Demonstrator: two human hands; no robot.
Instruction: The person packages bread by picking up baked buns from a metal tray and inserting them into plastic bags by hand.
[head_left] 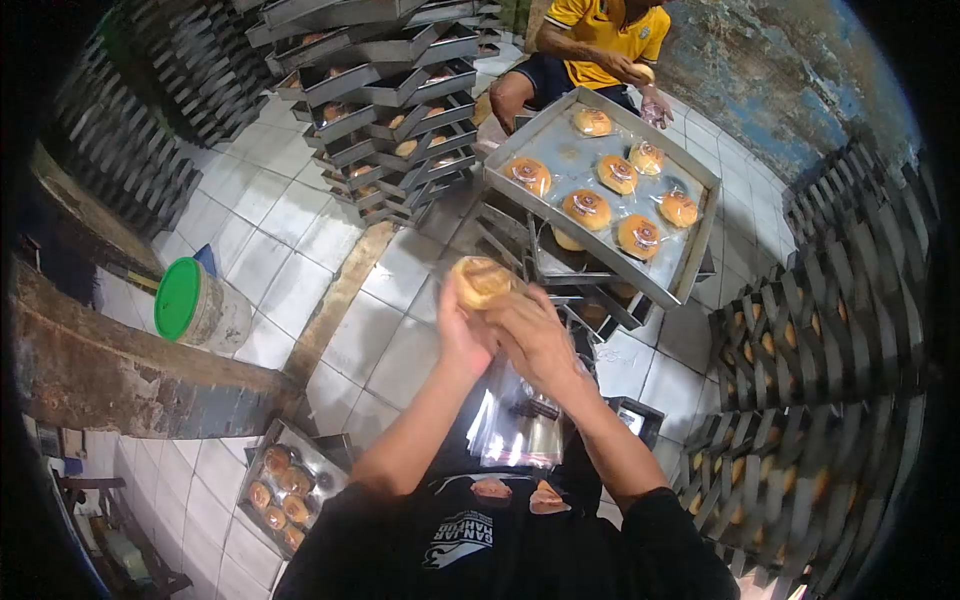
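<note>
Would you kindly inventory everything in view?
Held bun: one, golden, between hands
Tray: one, grey, upper right
Tray buns: seven, golden, on it
Lower tray: one, grey, lower left
Lower buns: about six, brown, in lower tray
Tray stacks: several, grey, top, left, right
Bags: several, clear, on lap
Bucket: one, pale, green lid, left
Floor tiles: many, white, throughout
Worker: one, yellow shirt, top
Shirt: one, black, bottom
Left hand: one, bare, holding bun
Right hand: one, bare, at bun

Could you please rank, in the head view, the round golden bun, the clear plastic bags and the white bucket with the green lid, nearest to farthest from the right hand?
From the right hand:
1. The round golden bun: against it, in the left hand.
2. The clear plastic bags: just below.
3. The white bucket: far left.
</note>
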